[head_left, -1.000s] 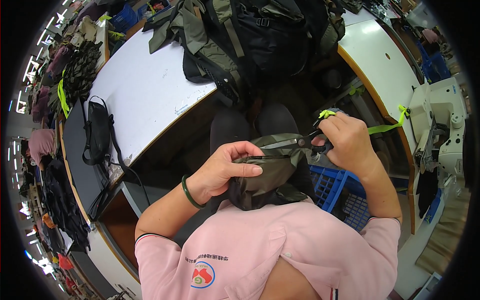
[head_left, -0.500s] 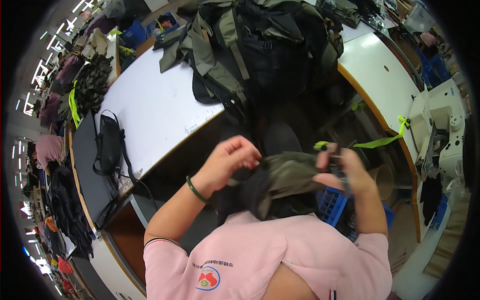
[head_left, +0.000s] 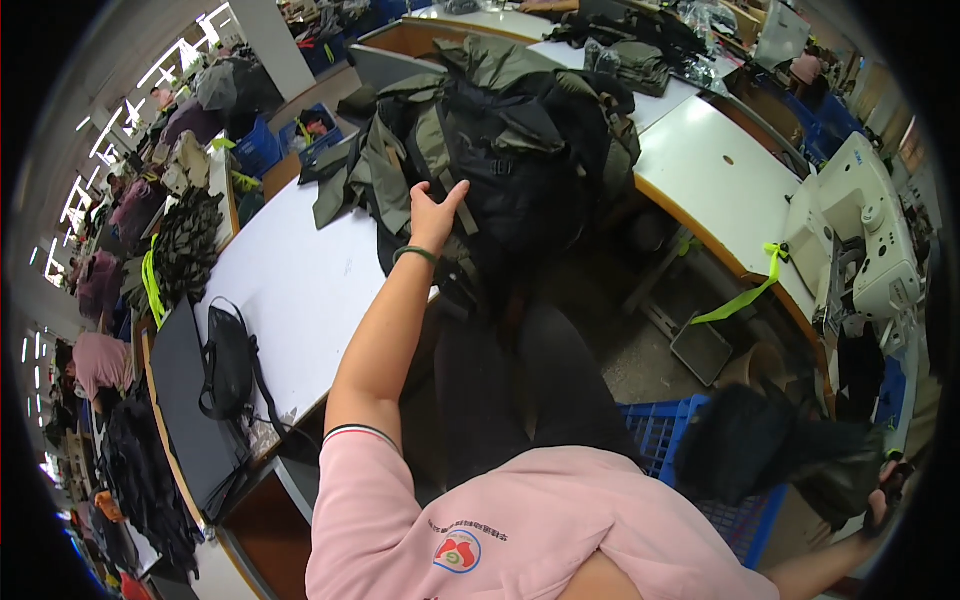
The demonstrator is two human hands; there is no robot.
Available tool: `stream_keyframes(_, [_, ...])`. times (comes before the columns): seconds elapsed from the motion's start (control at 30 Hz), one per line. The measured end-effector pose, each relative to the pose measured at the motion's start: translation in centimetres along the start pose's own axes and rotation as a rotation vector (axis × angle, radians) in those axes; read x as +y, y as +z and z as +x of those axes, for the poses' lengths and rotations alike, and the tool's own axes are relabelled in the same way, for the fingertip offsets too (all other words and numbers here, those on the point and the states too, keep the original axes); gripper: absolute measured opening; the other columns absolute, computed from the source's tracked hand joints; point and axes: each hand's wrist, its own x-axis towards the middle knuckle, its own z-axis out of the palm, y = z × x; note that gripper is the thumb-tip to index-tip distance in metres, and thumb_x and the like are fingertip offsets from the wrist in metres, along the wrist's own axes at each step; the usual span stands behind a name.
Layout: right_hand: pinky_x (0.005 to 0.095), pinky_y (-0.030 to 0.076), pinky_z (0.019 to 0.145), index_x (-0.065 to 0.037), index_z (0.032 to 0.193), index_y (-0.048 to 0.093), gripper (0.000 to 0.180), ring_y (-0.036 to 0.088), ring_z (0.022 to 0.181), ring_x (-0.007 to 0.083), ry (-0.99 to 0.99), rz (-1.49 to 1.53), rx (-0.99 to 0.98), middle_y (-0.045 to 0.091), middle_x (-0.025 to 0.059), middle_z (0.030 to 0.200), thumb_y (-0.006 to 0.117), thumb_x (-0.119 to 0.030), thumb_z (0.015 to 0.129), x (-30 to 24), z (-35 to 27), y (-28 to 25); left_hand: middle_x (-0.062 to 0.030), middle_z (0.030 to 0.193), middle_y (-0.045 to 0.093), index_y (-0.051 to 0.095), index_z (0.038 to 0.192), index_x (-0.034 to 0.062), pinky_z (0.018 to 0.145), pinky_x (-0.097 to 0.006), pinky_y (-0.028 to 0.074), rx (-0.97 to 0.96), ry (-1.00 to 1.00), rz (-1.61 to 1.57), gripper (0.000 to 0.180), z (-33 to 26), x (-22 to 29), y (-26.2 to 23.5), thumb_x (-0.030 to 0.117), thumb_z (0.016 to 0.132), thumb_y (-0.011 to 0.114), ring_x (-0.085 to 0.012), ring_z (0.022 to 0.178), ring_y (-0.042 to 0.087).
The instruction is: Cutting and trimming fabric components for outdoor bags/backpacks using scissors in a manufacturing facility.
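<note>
My left hand (head_left: 437, 217) reaches forward with thumb and fingers apart, over the near left side of a large black and olive backpack (head_left: 525, 190) on the white table. Whether its fingertips touch the fabric I cannot tell. Out at the lower right, my right hand (head_left: 880, 500) is closed at the end of a black and olive fabric piece (head_left: 745, 445), which is blurred and spreads above a blue plastic crate (head_left: 665, 425). A small dark object also shows at that hand, too unclear to name.
Left of the backpack, a small black pouch with straps (head_left: 230, 360) lies by the white tabletop (head_left: 310, 290). A sewing machine (head_left: 860, 230) stands on the right-hand table, from which a neon-yellow ribbon (head_left: 745, 295) hangs. Folded olive garments (head_left: 635, 65) lie at the back.
My left hand has gone from my lap forward to the backpack. My right hand has swung far out to the lower right, taking the fabric piece off my lap.
</note>
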Motion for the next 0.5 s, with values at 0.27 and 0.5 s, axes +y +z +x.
stream_keyframes(0.27, [0.0252,0.052,0.063,0.002,0.105,0.052,0.038,0.060,0.076,0.0184,0.242,0.644,0.128,0.057,0.0112,0.091,0.068,-0.020,0.078,-3.4,7.3,11.2,0.0016,0.079,0.057,0.060,0.103,0.0026,0.064,-0.025,0.045,-0.054,0.066,-0.472,0.028,2.3,1.5,-2.3,0.016,0.083,0.074,-0.0095,0.070,0.053])
stream_keyframes(0.5, [0.0354,0.056,0.083,0.010,0.112,0.054,0.050,0.069,0.084,0.0285,0.292,1.343,-0.322,0.066,0.0236,0.105,0.033,-0.035,0.104,-13.0,27.1,29.4,0.0069,0.079,0.052,0.054,0.092,0.0092,0.062,-0.020,0.040,-0.414,0.002,-0.602,0.018,-13.5,6.4,-8.2,0.007,0.086,0.072,-0.0024,0.071,0.047])
